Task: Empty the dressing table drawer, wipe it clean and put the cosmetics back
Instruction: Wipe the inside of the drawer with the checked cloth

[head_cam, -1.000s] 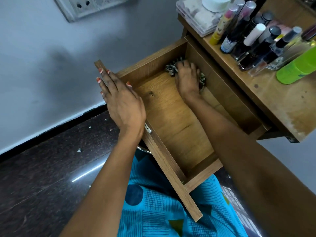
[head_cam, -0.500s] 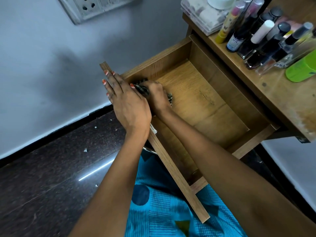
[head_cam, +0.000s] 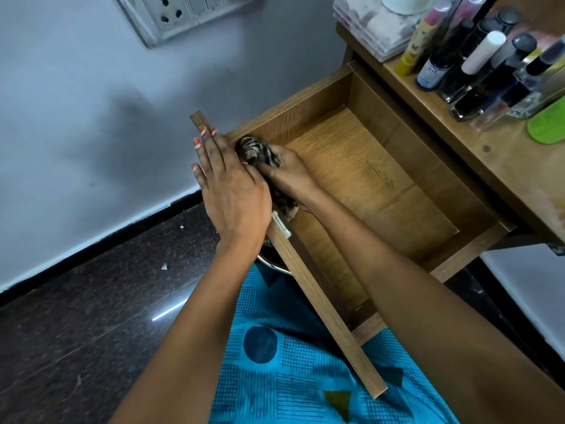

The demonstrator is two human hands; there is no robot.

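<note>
**Clerk:** Drawers, how many?

**Checker:** One drawer [head_cam: 376, 191], pulled well out from under the dressing table top [head_cam: 504, 169]. Brown wood grain, its floor showing, with a thin dark scratch near the middle.

**Clerk:** Cloths?

**Checker:** One cloth [head_cam: 255, 149], dark, patterned and bunched. It is inside the drawer, in the corner where the front panel [head_cam: 321, 301] meets the wall-side wall.

**Clerk:** Hands?

**Checker:** Two, close together. The right hand [head_cam: 290, 174] is in that corner, fingers closed round the cloth and pressing it to the wood. The left hand [head_cam: 232, 194] lies flat on the front panel's top edge, fingers straight, holding nothing.

**Clerk:** Cosmetics?

**Checker:** All on the table top, packed together. About a dozen cosmetics [head_cam: 477, 71], mostly dark tubes and bottles, though blur leaves the count uncertain. One green bottle [head_cam: 547, 125], cut off by the frame. One clear case [head_cam: 363, 29] at the table's corner.

**Clerk:** Sundries?

**Checker:** One wall socket [head_cam: 180, 16]. One blue patterned garment [head_cam: 290, 362] below the drawer.
</note>
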